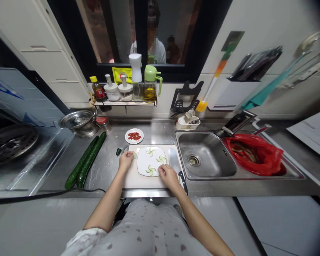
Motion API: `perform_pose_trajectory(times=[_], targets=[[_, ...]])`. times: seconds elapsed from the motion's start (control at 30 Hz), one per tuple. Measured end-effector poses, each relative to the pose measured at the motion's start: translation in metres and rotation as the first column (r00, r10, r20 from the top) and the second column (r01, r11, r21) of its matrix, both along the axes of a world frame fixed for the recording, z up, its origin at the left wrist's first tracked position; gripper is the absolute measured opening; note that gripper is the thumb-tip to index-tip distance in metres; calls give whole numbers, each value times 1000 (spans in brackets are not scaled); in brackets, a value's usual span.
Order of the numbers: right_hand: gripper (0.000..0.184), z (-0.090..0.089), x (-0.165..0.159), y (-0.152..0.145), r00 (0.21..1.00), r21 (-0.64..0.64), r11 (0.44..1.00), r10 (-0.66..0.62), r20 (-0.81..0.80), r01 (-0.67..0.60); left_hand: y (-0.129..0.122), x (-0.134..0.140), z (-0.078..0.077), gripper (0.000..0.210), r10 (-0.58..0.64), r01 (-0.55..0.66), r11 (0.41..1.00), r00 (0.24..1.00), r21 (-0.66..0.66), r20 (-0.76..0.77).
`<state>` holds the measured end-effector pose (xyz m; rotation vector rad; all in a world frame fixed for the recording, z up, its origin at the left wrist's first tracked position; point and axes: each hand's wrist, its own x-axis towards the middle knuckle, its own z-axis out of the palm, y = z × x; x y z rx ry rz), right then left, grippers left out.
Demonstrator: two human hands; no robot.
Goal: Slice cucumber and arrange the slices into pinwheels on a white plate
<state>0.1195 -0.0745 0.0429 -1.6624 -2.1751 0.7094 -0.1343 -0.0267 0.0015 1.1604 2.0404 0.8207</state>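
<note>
A white squarish plate (143, 163) lies on a pale cutting board (132, 177). Thin cucumber slices form pinwheels on it, one at the top (150, 152), one at the right (161, 159) and one at the bottom (150, 170). My left hand (125, 161) is left of the plate, its fingertips closed on a cucumber slice (134, 155) over the board. Over the plate's lower right edge, my right hand (169, 175) has thumb and fingers pinched together; what is between them is too small to make out. A cleaver (174, 159) with a black handle lies at the board's right side.
Two whole cucumbers (89, 161) lie left of the board, with a dark green cucumber piece (118, 152) nearer it. A small dish (134, 141) of red bits stands behind. To the right are a sink (210, 153) and a red plastic bag (256, 154). Seasonings fill a shelf (125, 103).
</note>
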Motion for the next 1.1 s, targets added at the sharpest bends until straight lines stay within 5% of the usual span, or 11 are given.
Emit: perform_pose_trajectory(times=[0.17,0.5,0.63,0.77,0.83,0.97,1.1], targets=[[25,6,-5,5,996,20,1000,0,-86,2,-8,8,25,28,-37,-43,985,890,164,455],[20,59,-33,30,908,105,989,136,-397,-102,-29,37,95,38,-392,296,919,736,260,551],[14,63,-38,31,891,116,982,187,-413,-152,-31,42,100,40,-409,289,912,709,293,574],[12,60,-35,32,859,172,981,164,-485,-90,-32,43,97,37,-302,162,942,791,294,532],[12,59,-33,33,841,221,973,169,-514,-61,-35,45,98,44,-296,193,950,804,244,516],[14,63,-30,33,835,310,950,201,-511,-39,-43,56,103,60,-324,329,938,712,112,622],[16,70,-28,31,847,400,912,279,-452,-86,-45,65,106,55,-242,286,955,611,75,753]])
